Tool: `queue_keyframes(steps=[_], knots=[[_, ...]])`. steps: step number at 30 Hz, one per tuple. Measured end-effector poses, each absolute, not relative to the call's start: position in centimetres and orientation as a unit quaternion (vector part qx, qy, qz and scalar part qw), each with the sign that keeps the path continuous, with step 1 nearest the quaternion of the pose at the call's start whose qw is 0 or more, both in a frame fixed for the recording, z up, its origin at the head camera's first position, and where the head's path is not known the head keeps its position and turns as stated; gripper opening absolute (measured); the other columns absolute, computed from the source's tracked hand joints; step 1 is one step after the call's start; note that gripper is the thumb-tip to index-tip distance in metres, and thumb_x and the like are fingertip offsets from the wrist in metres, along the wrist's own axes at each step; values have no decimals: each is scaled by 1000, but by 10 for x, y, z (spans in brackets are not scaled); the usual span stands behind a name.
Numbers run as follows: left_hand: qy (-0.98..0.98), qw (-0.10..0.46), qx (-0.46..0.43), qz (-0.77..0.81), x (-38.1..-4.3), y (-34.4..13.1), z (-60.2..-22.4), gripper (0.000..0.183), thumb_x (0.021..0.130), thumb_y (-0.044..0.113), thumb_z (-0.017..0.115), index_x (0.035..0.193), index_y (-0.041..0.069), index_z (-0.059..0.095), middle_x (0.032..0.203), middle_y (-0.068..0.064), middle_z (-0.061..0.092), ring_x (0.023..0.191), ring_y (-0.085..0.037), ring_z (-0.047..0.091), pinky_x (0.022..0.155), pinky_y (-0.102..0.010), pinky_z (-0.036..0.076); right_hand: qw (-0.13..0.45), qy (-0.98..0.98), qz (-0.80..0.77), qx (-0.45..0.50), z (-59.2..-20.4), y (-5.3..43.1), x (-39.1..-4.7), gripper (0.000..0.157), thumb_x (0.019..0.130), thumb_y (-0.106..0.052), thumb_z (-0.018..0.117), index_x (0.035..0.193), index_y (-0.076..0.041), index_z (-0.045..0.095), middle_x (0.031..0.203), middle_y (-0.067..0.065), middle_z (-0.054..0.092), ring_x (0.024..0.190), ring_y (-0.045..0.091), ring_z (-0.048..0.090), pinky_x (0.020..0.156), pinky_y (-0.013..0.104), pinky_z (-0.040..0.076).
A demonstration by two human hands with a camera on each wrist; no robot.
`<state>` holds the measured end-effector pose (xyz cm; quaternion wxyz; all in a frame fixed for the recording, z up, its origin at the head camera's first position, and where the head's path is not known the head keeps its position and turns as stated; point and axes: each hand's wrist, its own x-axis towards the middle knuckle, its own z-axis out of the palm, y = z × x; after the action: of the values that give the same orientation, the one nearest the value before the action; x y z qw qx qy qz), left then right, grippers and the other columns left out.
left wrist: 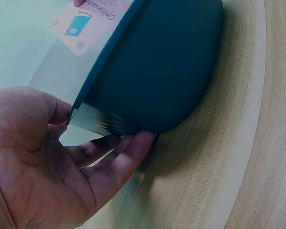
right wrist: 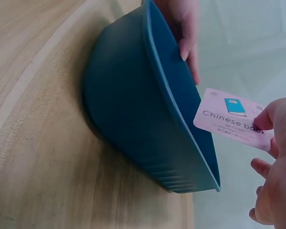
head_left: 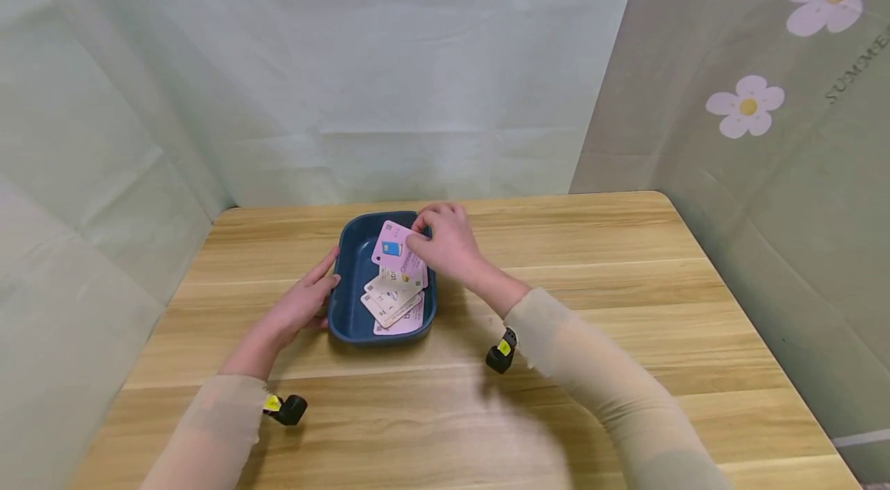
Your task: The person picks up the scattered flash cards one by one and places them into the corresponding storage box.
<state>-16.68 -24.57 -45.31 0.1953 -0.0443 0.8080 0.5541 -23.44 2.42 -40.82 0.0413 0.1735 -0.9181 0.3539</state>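
Observation:
A dark blue plastic basin (head_left: 348, 331) stands on the wooden table with several flashcards (head_left: 392, 301) fanned inside it. My right hand (head_left: 448, 243) pinches a pink flashcard (right wrist: 231, 119) between thumb and fingers, over the basin's far right part. The pink flashcard shows a blue book and the words "Chinese book". On the basin's left side, my left hand (head_left: 306, 304) grips the wall, its thumb at the rim and its fingertips against the outside in the left wrist view. The pink flashcard partly covers the others beneath it in the head view.
The wooden table (head_left: 626, 304) ends at a light cloth backdrop (head_left: 417, 88) behind and at the sides. Black wrist cameras (head_left: 501, 355) hang from both forearms, low over the tabletop.

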Motion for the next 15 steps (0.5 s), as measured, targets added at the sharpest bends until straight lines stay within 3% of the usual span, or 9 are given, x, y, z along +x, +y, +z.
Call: queue_keyframes(steps=[15], knots=[[806, 196, -37, 557, -167, -246, -454, 62, 112, 30, 35, 164, 41, 3, 169, -23, 7, 122, -44, 47, 72, -39, 55, 22, -935, 253, 247, -418, 19, -229, 12, 88, -27, 68, 78, -25, 64, 140, 2, 59, 146, 32, 27, 120, 50, 19]])
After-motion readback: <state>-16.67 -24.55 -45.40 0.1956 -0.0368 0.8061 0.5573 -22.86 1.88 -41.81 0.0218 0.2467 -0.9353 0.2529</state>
